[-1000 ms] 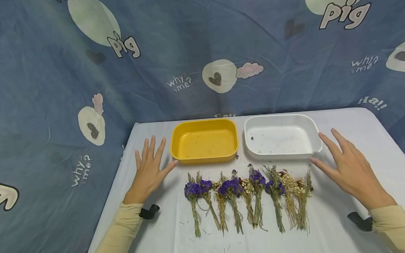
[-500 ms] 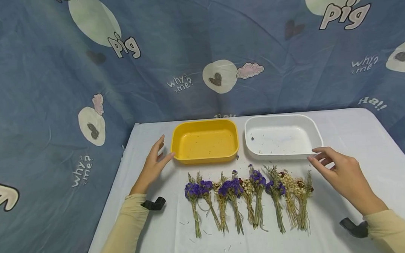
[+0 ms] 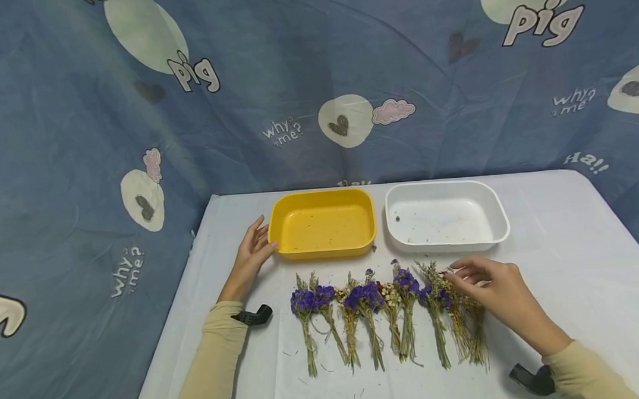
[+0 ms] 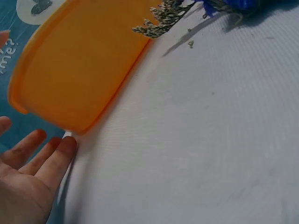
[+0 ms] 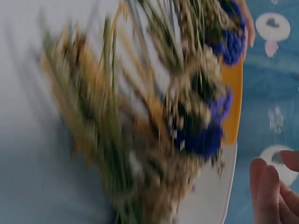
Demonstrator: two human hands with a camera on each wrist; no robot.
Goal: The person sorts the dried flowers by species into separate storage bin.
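My left hand (image 3: 249,261) is at the left end of the yellow tray (image 3: 324,253), fingers relaxed, thumb near its front corner. In the left wrist view its fingertips meet the corner of the tray, or come very close; I cannot tell which. My right hand (image 3: 499,285) hovers over the right end of a row of dried flower bunches, thumb and fingers loosely bent. Nothing shows between them. Below it, partly hidden, lie cream-coloured bunches (image 3: 457,321). Beside these is a purple bunch (image 3: 436,319), and more purple ones, such as the leftmost bunch (image 3: 305,319), continue leftward.
A white tray (image 3: 450,245) stands right of the yellow one at the back of the white-covered table (image 3: 578,242). Bits of plant lie in both trays and on the cloth. A blue printed curtain (image 3: 271,65) hangs behind and to the left.
My right hand has moved left and nearer, from beside the white tray to over the right-hand bunches, its spread fingers now bent. My left hand has turned and moved right to the yellow tray.
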